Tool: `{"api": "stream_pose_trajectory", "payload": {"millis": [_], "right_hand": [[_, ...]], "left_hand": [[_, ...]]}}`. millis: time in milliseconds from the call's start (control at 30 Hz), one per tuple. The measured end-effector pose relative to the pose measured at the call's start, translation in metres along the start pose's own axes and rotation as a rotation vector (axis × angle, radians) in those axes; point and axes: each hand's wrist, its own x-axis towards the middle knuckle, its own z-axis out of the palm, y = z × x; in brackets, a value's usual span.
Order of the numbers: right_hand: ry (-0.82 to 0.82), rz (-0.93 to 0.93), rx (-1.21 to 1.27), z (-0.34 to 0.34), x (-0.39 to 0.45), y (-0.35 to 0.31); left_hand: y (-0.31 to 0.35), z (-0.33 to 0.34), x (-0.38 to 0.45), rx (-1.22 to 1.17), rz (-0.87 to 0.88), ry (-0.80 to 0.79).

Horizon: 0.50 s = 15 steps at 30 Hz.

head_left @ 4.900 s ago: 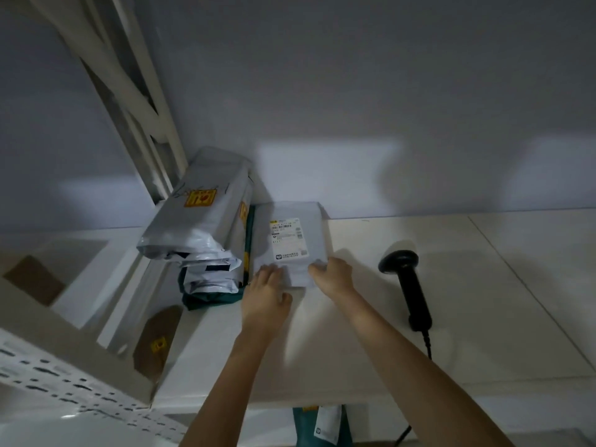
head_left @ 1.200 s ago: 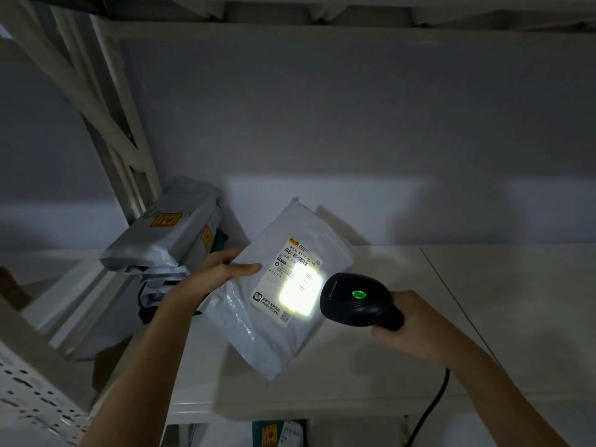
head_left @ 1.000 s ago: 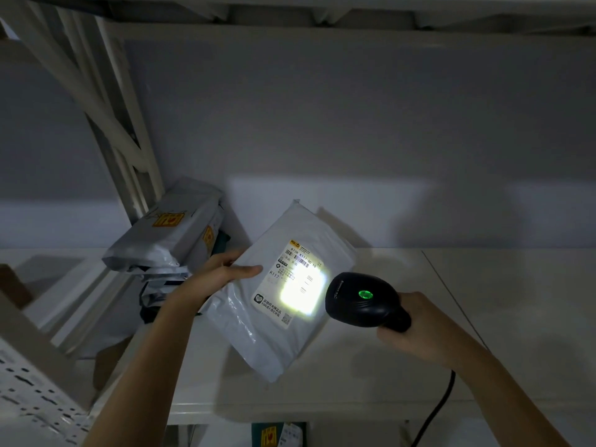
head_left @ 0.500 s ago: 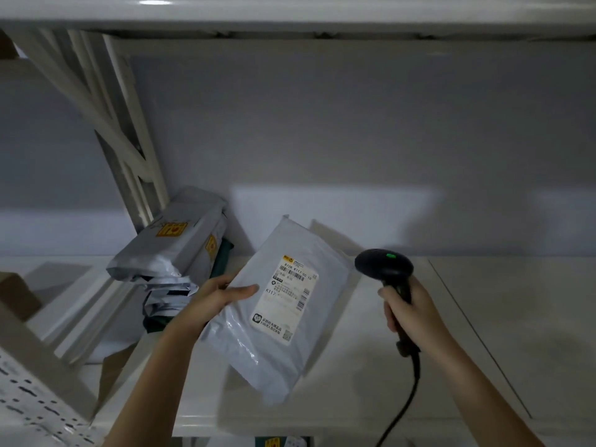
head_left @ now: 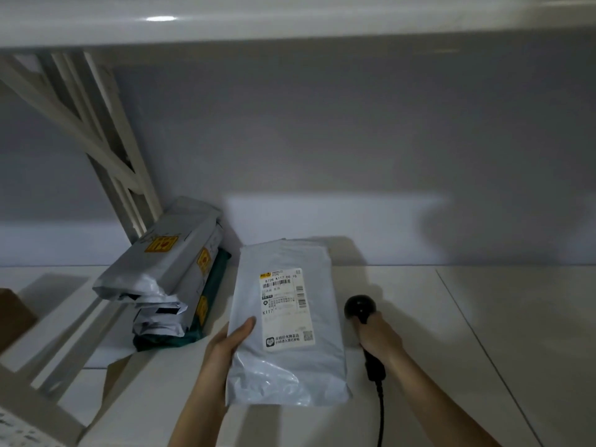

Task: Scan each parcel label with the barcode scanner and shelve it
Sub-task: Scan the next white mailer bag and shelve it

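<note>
White shelf board [head_left: 483,317] spanning the view, upper shelf [head_left: 290,24] overhanging it, slanted white bracing [head_left: 80,114] at far left of the parcel.

Grey poly parcel [head_left: 287,321] being held near the middle of the board, label side up; whether resting on the board or lifted off it: cannot tell. White shipping label [head_left: 285,306] facing the camera, barcode near its top edge, "K117" printed on it.

Stack of grey mailers [head_left: 164,279] lying just left of the parcel, yellow stickers showing, a dark green bag at the bottom.

Left hand [head_left: 227,346] gripping the parcel's left edge, thumb lying on top, fingers hidden beneath.

Right hand [head_left: 379,337] wrapping around the handle of the black barcode scanner [head_left: 361,309], just right of the parcel, head pointing away toward the wall, cable [head_left: 380,414] trailing down.

Brown cardboard [head_left: 13,314] showing at far left of the parcel.
</note>
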Motion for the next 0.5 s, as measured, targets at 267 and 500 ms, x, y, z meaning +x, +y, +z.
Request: {"api": "stream_pose_trajectory", "payload": {"millis": [267, 500], "right_hand": [[0.171, 0.012, -0.008, 0.009, 0.011, 0.011], [0.108, -0.561, 0.606, -0.007, -0.064, 0.003]], "left_hand": [[-0.003, 0.008, -0.010, -0.120, -0.106, -0.046], [0.013, 0.019, -0.034, -0.127, -0.233, -0.147]]}}
